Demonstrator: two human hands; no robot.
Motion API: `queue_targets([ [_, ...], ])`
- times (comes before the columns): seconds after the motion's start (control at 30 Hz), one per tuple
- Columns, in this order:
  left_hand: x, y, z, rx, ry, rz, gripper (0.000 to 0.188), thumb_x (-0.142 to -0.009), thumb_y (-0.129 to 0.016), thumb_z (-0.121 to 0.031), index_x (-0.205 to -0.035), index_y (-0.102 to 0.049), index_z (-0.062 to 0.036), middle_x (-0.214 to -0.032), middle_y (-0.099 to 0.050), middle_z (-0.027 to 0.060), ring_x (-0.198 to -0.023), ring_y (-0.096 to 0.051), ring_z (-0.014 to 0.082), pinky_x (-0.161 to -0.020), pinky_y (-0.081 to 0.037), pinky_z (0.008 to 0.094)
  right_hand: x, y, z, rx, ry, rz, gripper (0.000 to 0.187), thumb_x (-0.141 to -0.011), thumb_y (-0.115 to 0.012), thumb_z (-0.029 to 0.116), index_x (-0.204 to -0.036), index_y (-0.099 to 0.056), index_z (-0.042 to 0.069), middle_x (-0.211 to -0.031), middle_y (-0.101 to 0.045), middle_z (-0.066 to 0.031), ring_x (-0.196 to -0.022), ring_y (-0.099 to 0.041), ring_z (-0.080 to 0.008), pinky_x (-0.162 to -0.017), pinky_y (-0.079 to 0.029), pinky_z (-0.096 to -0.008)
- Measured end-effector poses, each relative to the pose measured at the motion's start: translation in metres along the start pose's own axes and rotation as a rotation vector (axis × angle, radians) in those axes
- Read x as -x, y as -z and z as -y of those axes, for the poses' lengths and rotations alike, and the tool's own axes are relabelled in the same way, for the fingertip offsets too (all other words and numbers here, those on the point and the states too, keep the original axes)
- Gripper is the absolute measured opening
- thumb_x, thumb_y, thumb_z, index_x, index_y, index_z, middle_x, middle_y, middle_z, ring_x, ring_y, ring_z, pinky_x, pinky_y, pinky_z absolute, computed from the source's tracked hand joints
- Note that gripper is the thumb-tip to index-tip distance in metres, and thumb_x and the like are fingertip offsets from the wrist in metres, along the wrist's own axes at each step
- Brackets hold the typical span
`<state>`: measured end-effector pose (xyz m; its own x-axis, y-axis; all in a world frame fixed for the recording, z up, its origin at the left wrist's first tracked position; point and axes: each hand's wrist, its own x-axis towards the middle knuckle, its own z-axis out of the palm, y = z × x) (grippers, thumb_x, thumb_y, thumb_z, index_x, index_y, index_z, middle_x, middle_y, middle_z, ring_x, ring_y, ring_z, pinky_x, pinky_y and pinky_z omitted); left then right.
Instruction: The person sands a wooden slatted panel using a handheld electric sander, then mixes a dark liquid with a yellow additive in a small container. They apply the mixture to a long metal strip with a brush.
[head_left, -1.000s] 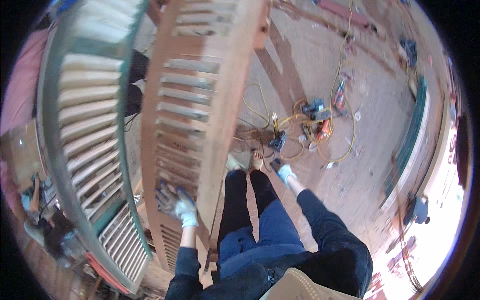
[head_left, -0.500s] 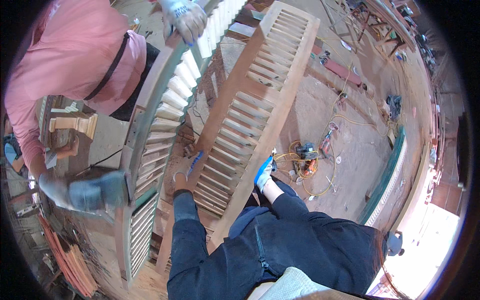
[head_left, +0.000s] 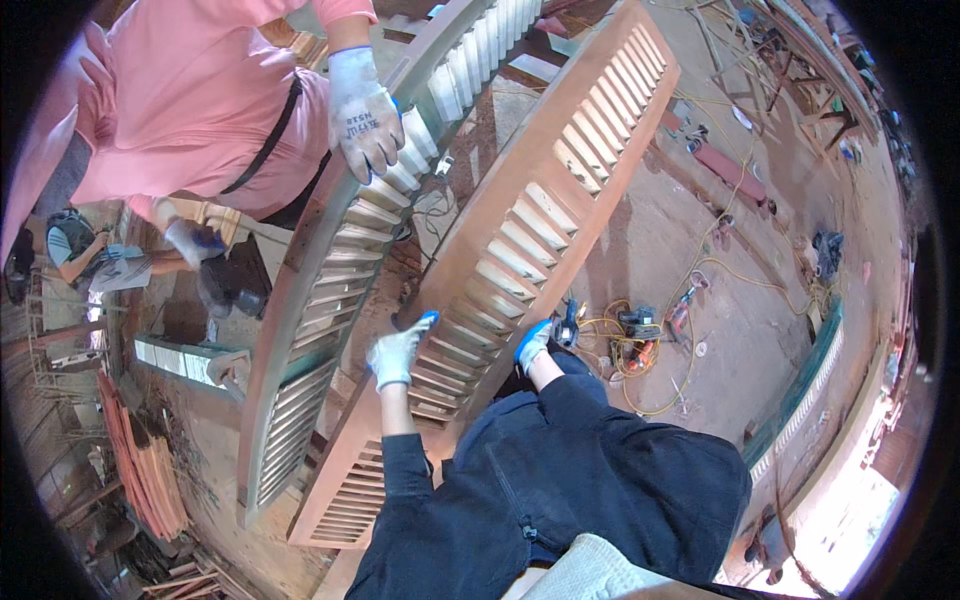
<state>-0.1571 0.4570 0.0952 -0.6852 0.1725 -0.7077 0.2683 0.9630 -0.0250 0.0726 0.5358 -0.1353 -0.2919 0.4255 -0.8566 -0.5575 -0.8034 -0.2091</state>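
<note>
My left glove (head_left: 395, 360) and my right glove (head_left: 535, 347): pale grey-white with bright blue at the fingers. My jacket (head_left: 620, 470): dark navy. Right louvred panel (head_left: 505, 280): reddish-brown, striped by cream slats. Left louvred panel (head_left: 350, 255): brown, green-edged, whitish-striped. Co-worker's shirt (head_left: 190, 100), far left: pink.

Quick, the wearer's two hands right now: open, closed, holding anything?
Left hand: at the brown louvered shutter, left edge; whether closed on it cannot be told.
Right hand: at its right edge; open or closed cannot be told.
</note>
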Motion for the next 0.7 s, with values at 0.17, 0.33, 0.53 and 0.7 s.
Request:
queue_targets([
  [0.17,0.072,0.014,-0.007,0.121,-0.269,-0.449,0.073,-0.063,-0.07,-0.068,-0.097,-0.063,-0.0045,-0.089,-0.068,0.0172,-0.088,-0.065,0.0358,-0.078,-0.049,0.0443,-0.024,-0.024,-0.012,0.025,-0.027,0.05,0.052,-0.094,-0.034,0.059,-0.114,-0.054,0.015,-0.113,-0.059,-0.0089,-0.104,-0.057,-0.0324,-0.09,-0.046,-0.0538],
  [0.33,0.095,-0.014,-0.004,0.029,-0.307,-0.574,0.073,-0.058,-0.074,-0.062,-0.105,-0.06,-0.0078,-0.097,-0.063,0.0138,-0.093,-0.06,0.0338,-0.079,-0.045,0.0444,-0.042,-0.037,-0.025,0.061,-0.046,0.09,0.051,-0.093,-0.034,0.059,-0.11,-0.055,0.016,-0.109,-0.06,-0.0086,-0.101,-0.058,-0.0331,-0.087,-0.047,-0.0552],
  [0.53,0.121,-0.035,-0.003,0.041,-0.351,-0.605,0.066,-0.055,-0.078,-0.052,-0.101,-0.06,-0.0096,-0.09,-0.06,0.0074,-0.087,-0.056,0.0267,-0.074,-0.04,0.0401,-0.051,-0.02,-0.023,0.169,-0.074,0.097,0.049,-0.093,-0.034,0.059,-0.105,-0.056,0.017,-0.105,-0.061,-0.0083,-0.098,-0.059,-0.034,-0.084,-0.049,-0.0569],
  [0.7,0.133,-0.038,-0.011,0.063,-0.318,-0.612,0.066,-0.047,-0.084,-0.043,-0.098,-0.058,-0.0114,-0.089,-0.058,0.0059,-0.087,-0.055,0.0257,-0.074,-0.04,0.0397,-0.054,-0.013,-0.015,0.244,-0.134,0.126,0.049,-0.093,-0.034,0.059,-0.101,-0.057,0.017,-0.101,-0.062,-0.008,-0.095,-0.06,-0.0348,-0.082,-0.05,-0.0582],
])
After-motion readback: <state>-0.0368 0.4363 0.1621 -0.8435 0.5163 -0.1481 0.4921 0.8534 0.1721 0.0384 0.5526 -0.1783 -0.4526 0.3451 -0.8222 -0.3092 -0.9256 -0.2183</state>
